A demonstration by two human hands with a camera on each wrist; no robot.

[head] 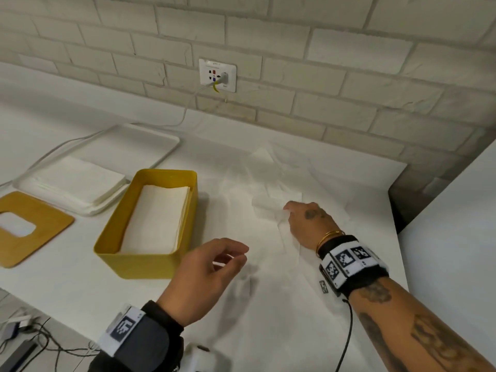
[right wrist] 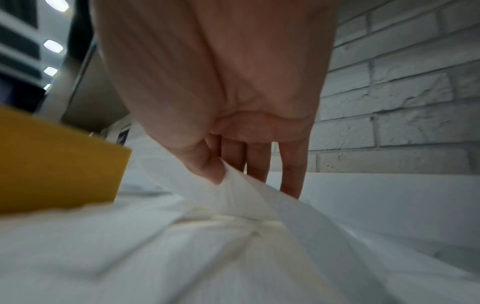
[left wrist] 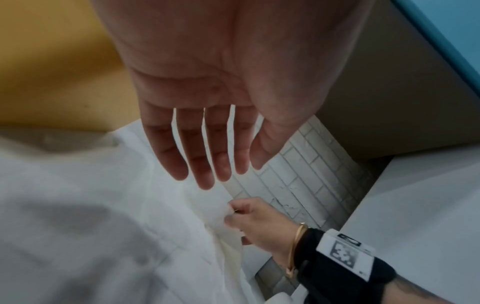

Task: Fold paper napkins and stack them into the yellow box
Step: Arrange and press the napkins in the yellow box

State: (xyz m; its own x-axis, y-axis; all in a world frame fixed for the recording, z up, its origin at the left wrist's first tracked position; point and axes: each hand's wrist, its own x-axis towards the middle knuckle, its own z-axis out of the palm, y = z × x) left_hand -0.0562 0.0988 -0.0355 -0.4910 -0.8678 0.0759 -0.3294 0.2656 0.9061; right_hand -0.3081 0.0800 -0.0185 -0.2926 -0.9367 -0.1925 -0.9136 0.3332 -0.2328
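Right wrist view alone shows right hand (right wrist: 207, 98) thumb pinching napkin (right wrist: 241, 189).

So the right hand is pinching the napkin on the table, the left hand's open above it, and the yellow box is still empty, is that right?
Not quite. The yellow box is not empty: the head view shows a stack of folded napkins inside it. The rest holds: the right hand pinches the napkin on the table, and the left hand is open above it.
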